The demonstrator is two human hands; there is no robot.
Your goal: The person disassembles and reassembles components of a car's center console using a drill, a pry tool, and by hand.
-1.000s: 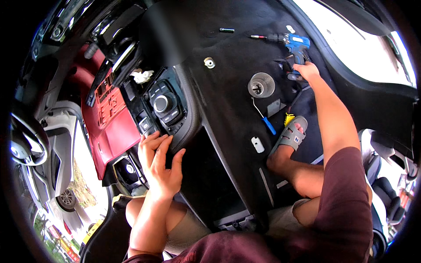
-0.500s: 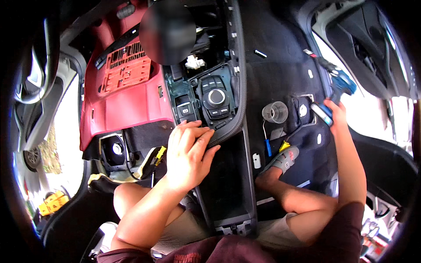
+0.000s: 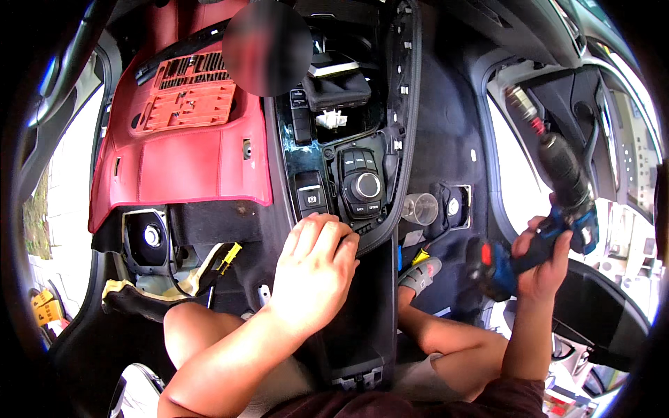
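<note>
My left hand rests on the lower end of the centre console trim, fingers curled and close together over its edge, just below the rotary controller and a switch panel. My right hand grips a blue and black cordless drill by its handle, raised at the right with its bit end pointing away from me toward the upper right. Near the controller lie a white plastic connector and a black boot.
A red upholstered panel carries an open orange bit case. Around are a speaker opening, a clear cup, yellow tools and my legs. Door openings flank both sides.
My right hand lifted the drill from the floor on the right and brought it nearer, now upraised. My left hand stays on the console. The view has shifted and turned.
</note>
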